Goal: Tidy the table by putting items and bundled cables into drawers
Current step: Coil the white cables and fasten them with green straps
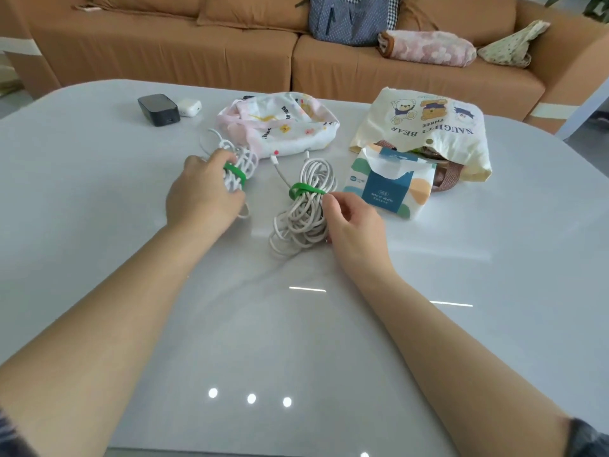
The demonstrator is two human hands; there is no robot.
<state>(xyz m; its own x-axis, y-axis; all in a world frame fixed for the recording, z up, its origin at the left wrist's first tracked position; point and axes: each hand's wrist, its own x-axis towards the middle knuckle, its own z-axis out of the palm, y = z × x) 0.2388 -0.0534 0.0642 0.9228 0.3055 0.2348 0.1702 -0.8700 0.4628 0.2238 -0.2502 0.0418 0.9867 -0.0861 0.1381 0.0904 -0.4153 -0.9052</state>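
**On the grey surface, two strapped cable coils ready for the drawers**

On the glossy surface (296, 341) in front of a brown sofa (164, 51), I watch both hands work white cables. The left hand (201, 192) has its grip closed round the smaller cable bundle (247, 158), fingers wrapped over it beside its green tie (234, 172). The right hand (354, 222) rests against the larger cable bundle (304, 222), which lies flat mid-surface. Its grip looks pinched on the end of the green strap (304, 190) cinching the coil's waist.

I judge both bundles light, soft and floppy. The loops fan out loosely on either side of the bands, and only the bands keep them together. The banded waist seems the place to take hold, since lifting by a single loop would likely let the coil sag or pull apart. A plug end (273, 157) juts free from the larger coil and could trail or catch on a drawer edge.

A tissue pack (392, 186), a bear-print tote (428, 123), a patterned pouch (283, 127), a black charger (159, 109) and a white earbud case (189, 107) lie behind the coils. No drawer is in view.
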